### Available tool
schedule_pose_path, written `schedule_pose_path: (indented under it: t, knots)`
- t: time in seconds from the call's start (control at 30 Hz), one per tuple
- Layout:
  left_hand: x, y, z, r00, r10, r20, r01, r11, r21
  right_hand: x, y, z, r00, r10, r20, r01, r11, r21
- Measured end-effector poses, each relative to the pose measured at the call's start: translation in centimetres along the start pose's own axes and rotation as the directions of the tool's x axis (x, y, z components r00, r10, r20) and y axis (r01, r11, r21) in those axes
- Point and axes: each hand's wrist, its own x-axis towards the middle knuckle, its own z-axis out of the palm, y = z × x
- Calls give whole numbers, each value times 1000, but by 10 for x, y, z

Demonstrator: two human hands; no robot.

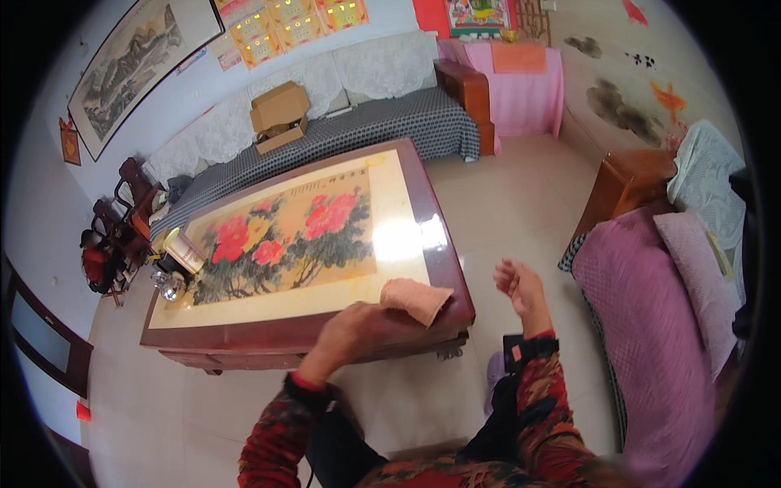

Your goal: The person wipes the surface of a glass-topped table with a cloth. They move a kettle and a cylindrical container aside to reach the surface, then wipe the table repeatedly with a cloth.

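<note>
A folded pinkish-orange cloth (416, 300) lies at the near right corner of a low dark-red wooden table (256, 334). My left hand (349, 337) is over the table's near edge, blurred, with its fingers against the left end of the cloth. Whether those fingers grip it is hidden by the blur. To the right of the table, my right hand (520, 285) is raised above the tiled floor, fingers loosely bent and holding nothing. Under the tabletop's shiny surface is a painting of red and yellow flowers (293, 235).
A cylindrical tin (184, 250) and a shiny metal object (168, 287) stand at the table's left end. Behind is a long sofa (396, 113) bearing an open cardboard box (280, 116). A pink-covered seat (640, 317) is at right. Another person (100, 262) sits far left.
</note>
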Motion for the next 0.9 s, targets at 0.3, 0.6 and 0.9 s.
schedule_pose_path:
  t: [0.3, 0.6, 0.9]
  knots:
    - [95, -11, 58, 957, 188, 223, -251, 921, 298, 17, 31, -19, 999, -41, -8, 39, 976, -216]
    - [18, -58, 54, 925, -50, -376, 199, 908, 369, 16, 37, 5, 992, -103, 71, 123, 895, -429]
    - [-127, -190, -77, 553, -647, -526, 829, 489, 270, 3, 48, 29, 894, -390, 218, 415, 542, -731]
